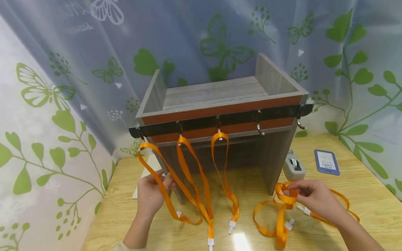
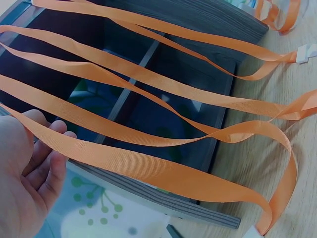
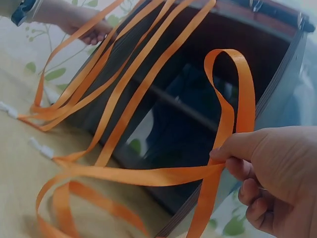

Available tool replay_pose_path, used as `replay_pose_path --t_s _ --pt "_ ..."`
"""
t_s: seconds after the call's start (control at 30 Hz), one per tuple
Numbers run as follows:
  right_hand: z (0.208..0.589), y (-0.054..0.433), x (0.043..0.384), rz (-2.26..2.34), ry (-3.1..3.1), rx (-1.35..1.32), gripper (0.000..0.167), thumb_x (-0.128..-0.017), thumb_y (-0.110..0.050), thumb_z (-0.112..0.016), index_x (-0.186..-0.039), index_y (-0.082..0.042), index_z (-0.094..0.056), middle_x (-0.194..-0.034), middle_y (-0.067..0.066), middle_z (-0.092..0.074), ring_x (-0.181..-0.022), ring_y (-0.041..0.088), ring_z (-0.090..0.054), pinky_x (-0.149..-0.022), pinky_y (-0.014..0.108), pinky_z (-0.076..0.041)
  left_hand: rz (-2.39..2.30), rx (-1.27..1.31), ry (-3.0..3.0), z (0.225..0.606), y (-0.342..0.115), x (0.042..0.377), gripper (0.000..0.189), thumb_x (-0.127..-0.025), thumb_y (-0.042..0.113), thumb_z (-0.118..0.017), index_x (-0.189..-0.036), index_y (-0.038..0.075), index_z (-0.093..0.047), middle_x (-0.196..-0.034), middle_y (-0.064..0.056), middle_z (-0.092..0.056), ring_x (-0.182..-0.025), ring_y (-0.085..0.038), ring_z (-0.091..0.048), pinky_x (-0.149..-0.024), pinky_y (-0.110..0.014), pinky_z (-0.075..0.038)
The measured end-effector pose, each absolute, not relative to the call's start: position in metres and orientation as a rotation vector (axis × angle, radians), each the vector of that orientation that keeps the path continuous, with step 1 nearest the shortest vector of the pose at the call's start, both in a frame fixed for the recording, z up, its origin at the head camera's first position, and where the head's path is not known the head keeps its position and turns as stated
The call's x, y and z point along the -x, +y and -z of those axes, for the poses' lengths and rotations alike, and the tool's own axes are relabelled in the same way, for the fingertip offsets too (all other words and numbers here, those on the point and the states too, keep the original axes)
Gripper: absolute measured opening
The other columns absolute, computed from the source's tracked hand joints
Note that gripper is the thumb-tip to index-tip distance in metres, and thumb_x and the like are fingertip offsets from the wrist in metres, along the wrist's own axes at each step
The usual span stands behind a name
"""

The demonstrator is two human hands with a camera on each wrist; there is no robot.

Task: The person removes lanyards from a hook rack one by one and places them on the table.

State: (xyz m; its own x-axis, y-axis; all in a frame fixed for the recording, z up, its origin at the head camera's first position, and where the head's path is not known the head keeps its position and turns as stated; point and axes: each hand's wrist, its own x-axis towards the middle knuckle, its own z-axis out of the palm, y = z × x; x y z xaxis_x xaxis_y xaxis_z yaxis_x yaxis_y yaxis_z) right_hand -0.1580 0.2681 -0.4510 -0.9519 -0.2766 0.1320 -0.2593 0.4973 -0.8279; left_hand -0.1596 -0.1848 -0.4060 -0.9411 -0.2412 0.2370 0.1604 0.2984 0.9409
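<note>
Three orange lanyards hang from the left, second and middle hooks of a black hook rail [image 1: 201, 120]. My left hand [image 1: 152, 191] is at the leftmost hanging lanyard [image 1: 168, 202], its loosely bent fingers touching the strap; in the left wrist view the strap [image 2: 143, 166] crosses by the fingertips, and no firm grip shows. With thumb and forefinger, my right hand [image 1: 317, 198] pinches another orange lanyard [image 1: 281, 226], just above the table at the right. Its upper loop [image 3: 245, 89] stands up from the fingers in the right wrist view, and the rest trails down.
The rail runs along the front of a grey wooden shelf unit [image 1: 267, 157]. Two hooks at the right, including this hook [image 1: 259, 123], bear nothing. Right of the unit lie a grey-white device [image 1: 294, 170], a blue card holder [image 1: 326, 162] and more orange strap [image 1: 343, 198].
</note>
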Motion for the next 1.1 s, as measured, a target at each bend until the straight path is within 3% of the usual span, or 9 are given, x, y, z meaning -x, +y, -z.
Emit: replay_pose_path --t_s 0.13,0.37,0.73,0.9,1.1 --pt "0.467 0.266 0.159 1.487 2.682 0.473 0.017 -0.088 0.005 -0.065 -0.103 0.002 -0.073 -0.088 -0.016 -0.074 -0.062 0.001 -0.051 -0.049 0.021 -0.044 1.682 -0.075 -2.235 0.407 -0.184 0.161 0.027 -0.089 0.003 -0.071 -0.11 -0.014 -0.068 -0.071 -0.022 -0.072 -0.057 -0.01 -0.071 -0.06 -0.036 -0.062" --pt "0.489 0.265 0.158 1.467 2.696 0.556 0.018 -0.086 0.006 -0.064 -0.096 -0.005 -0.075 -0.078 -0.014 -0.067 -0.055 -0.005 -0.04 -0.043 0.019 -0.037 1.714 -0.059 -2.212 0.409 -0.184 0.162 0.02 -0.09 0.0 -0.069 -0.102 -0.016 -0.07 -0.065 -0.019 -0.071 -0.055 -0.009 -0.07 -0.059 -0.028 -0.061" --pt "0.514 0.265 0.157 1.337 2.69 0.625 0.016 -0.085 0.0 -0.069 -0.091 -0.013 -0.076 -0.07 -0.016 -0.06 -0.058 -0.007 -0.045 -0.046 0.018 -0.04 1.716 -0.09 -2.233 0.408 -0.185 0.161 0.023 -0.091 0.005 -0.07 -0.103 -0.014 -0.07 -0.067 -0.016 -0.072 -0.058 -0.01 -0.071 -0.06 -0.03 -0.061" --pt "0.514 0.265 0.157 1.298 2.628 0.724 0.011 -0.087 -0.007 -0.073 -0.097 -0.01 -0.076 -0.073 -0.017 -0.058 -0.059 -0.007 -0.046 -0.047 0.018 -0.041 1.718 -0.093 -2.238 0.408 -0.185 0.16 0.021 -0.091 0.007 -0.07 -0.099 -0.013 -0.072 -0.067 -0.015 -0.073 -0.059 -0.011 -0.071 -0.06 -0.032 -0.061" --pt "0.507 0.268 0.159 1.312 2.526 0.774 0.024 -0.089 -0.01 -0.073 -0.11 0.001 -0.072 -0.077 -0.015 -0.06 -0.059 -0.007 -0.045 -0.046 0.018 -0.04 1.725 -0.057 -2.218 0.408 -0.185 0.16 0.018 -0.092 0.007 -0.07 -0.09 -0.011 -0.074 -0.066 -0.016 -0.072 -0.058 -0.012 -0.071 -0.059 -0.029 -0.061"
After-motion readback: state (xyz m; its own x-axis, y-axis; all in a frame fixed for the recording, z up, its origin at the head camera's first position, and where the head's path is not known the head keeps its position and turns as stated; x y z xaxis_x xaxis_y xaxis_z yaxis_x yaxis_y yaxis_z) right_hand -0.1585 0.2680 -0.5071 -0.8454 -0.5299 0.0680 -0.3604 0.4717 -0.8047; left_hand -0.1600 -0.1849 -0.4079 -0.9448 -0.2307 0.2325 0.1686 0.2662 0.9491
